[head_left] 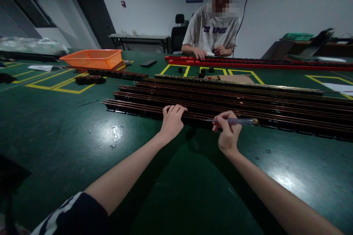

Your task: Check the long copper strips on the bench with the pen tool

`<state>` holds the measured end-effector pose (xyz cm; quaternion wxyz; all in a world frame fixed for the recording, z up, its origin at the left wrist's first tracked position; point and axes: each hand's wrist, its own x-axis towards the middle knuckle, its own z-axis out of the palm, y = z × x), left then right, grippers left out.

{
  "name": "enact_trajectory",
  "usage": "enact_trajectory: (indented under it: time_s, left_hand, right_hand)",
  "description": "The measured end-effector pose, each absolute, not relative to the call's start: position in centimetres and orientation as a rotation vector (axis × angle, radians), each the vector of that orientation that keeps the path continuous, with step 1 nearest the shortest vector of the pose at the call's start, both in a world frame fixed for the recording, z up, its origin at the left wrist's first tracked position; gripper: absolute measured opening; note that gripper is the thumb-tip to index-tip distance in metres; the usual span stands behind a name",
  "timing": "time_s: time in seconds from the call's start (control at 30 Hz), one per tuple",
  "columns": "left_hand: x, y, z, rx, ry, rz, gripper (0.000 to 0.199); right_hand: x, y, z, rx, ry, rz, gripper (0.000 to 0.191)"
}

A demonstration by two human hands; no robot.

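Resting left hand (173,121) on near edge of long black, copper-railed strips (234,98) lying across green tabletop (68,147), grip impossible to tell; holding slim, clear-handled screwdriver (244,121) in right hand (229,134), pointing it left at strips.

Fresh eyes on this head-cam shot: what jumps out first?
Probably the bright orange tray, back left on the green table. Then the long dark strips running off the right edge, left hand at their near side, right hand holding a clear-handled tool. Beyond, red rails lie before a co-worker.
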<state>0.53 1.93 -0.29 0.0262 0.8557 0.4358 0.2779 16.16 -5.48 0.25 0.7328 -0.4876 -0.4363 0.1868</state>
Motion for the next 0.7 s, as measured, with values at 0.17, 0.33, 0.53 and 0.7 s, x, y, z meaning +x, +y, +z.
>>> enact_trajectory:
  time_s: [0.17, 0.33, 0.53, 0.7]
  left_hand:
    - [0.47, 1.7, 0.03, 2.613, 1.316, 0.851, 0.043]
    - [0.42, 1.41, 0.18, 2.655, 1.281, 0.832, 0.035]
    - [0.54, 1.41, 0.19, 2.686, 1.273, 0.818, 0.032]
    - [0.58, 1.49, 0.21, 2.693, 1.276, 0.803, 0.03]
  right_hand:
    - [16.29, -5.44, 0.14, -1.082, -0.96, 0.434, 0.01]
    - [16.25, -5.49, 0.25, -1.088, -0.98, 0.432, 0.011]
    - [16.28, -5.47, 0.21, -1.084, -0.991, 0.434, 0.012]
    - [16.27, -5.4, 0.17, -1.076, -0.983, 0.43, 0.01]
